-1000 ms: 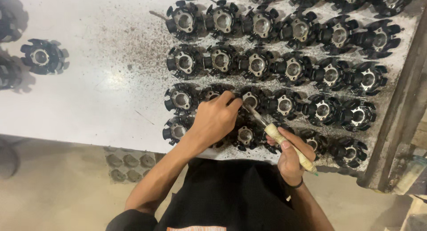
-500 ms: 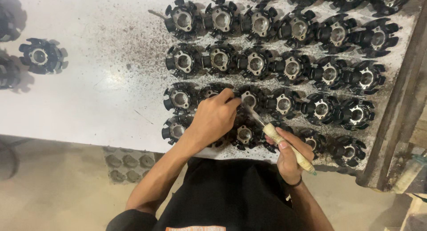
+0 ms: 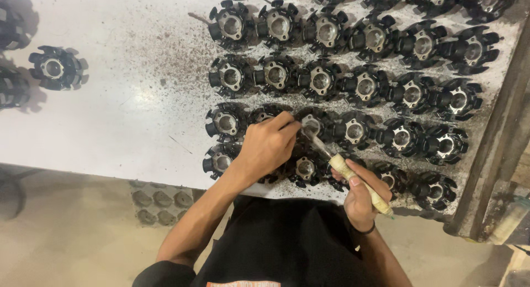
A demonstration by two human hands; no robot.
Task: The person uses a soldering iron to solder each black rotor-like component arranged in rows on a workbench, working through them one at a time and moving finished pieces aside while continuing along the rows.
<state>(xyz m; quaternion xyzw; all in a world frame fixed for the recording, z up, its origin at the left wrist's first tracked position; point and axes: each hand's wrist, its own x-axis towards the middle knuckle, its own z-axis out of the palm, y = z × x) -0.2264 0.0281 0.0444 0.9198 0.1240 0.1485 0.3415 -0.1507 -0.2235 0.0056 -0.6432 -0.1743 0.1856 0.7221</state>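
Leftmost, 1 lone black finned casting [image 3: 56, 67] is set near the left edge of the white table [image 3: 127, 116]. At the near edge, a black casting [image 3: 265, 117] is gripped under the closed left hand [image 3: 268, 148]. Just right, a pale-handled brush [image 3: 353, 176] is clasped in the right hand [image 3: 361, 201], its tip touching that casting. Rows of like castings [image 3: 364, 85] fill the right half.
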